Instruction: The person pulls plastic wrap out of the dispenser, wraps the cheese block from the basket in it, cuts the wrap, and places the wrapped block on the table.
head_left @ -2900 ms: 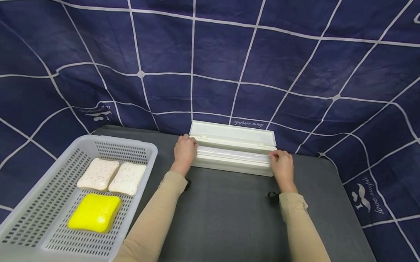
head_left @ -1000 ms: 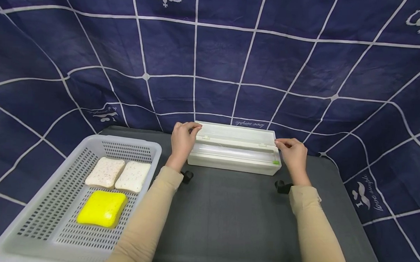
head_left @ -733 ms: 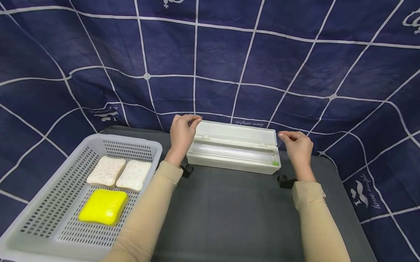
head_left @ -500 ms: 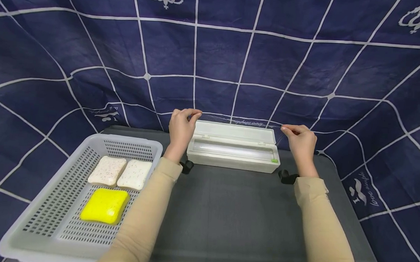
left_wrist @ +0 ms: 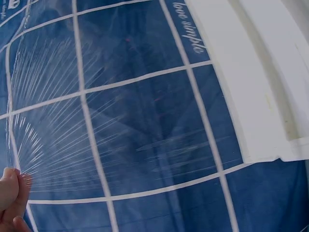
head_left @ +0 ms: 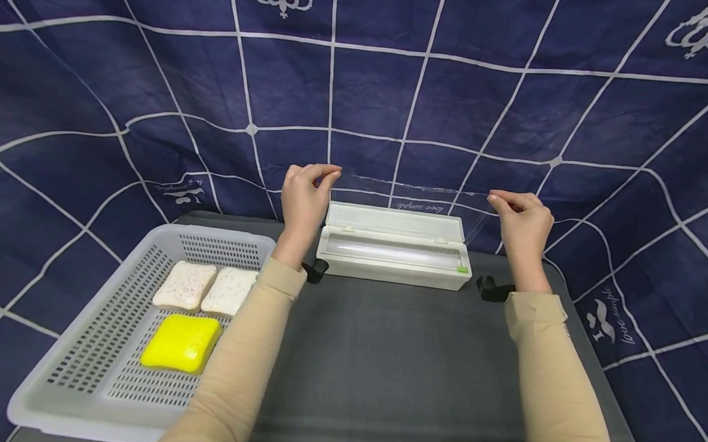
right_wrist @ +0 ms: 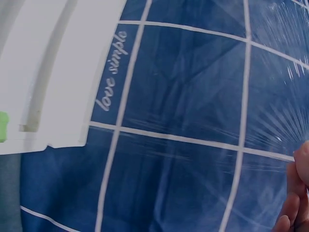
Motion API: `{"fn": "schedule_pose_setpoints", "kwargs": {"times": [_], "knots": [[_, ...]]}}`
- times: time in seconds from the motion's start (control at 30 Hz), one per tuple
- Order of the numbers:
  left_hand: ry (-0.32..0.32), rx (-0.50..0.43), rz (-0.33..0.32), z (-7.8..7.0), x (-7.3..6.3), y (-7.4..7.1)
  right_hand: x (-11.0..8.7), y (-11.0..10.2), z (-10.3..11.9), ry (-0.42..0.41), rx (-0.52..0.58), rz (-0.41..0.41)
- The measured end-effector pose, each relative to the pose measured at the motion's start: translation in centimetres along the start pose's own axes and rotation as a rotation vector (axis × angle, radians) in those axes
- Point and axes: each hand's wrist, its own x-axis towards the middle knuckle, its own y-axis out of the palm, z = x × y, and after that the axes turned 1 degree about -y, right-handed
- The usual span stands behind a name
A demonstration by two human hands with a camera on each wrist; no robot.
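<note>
A clear sheet of plastic wrap (head_left: 414, 186) stretches between my two hands, above and behind a white wrap dispenser box (head_left: 393, 273) whose lid stands open. My left hand (head_left: 305, 200) pinches one corner of the film between thumb and fingertips. At the other corner my right hand (head_left: 522, 227) pinches it the same way. Both wrist views show creases fanning out from the pinched corners of the film (left_wrist: 58, 121). Inside the box lies the roll (head_left: 394, 253), and a small green slider (head_left: 462, 269) sits at the right end of its front edge.
On the left stands a grey perforated basket (head_left: 37, 402). It holds a yellow bread-shaped block (head_left: 181, 342) and two speckled white bread-slice shapes (head_left: 184, 285). The grey table (head_left: 396, 365) reaches back to a blue checked cloth (head_left: 370, 85) hanging behind the box.
Both hands went from the front of the box up and away from it, the right one also farther right. The film drew out of the box and now spans between them.
</note>
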Motion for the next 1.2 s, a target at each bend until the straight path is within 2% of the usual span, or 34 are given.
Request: {"fn": "schedule_pose_setpoints", "kwargs": {"times": [0.3, 0.53, 0.93, 1.2], "knots": [[0.048, -0.052, -0.077, -1.3, 0.9, -1.6, 0.5, -0.7, 1.7, -0.073, 0.123, -0.138], [0.086, -0.067, -0.114, -2.4, 1.2, -2.7, 0.6, -1.6, 2.9, -0.129, 0.16, -0.196], [0.139, -0.103, -0.178, -4.9, 1.5, -4.7, 0.6, -3.4, 5.1, -0.113, 0.309, -0.282], [0.179, -0.122, -0.221, -5.8, 1.4, -5.8, -1.0, -5.2, 8.1, -0.126, 0.372, -0.312]]}}
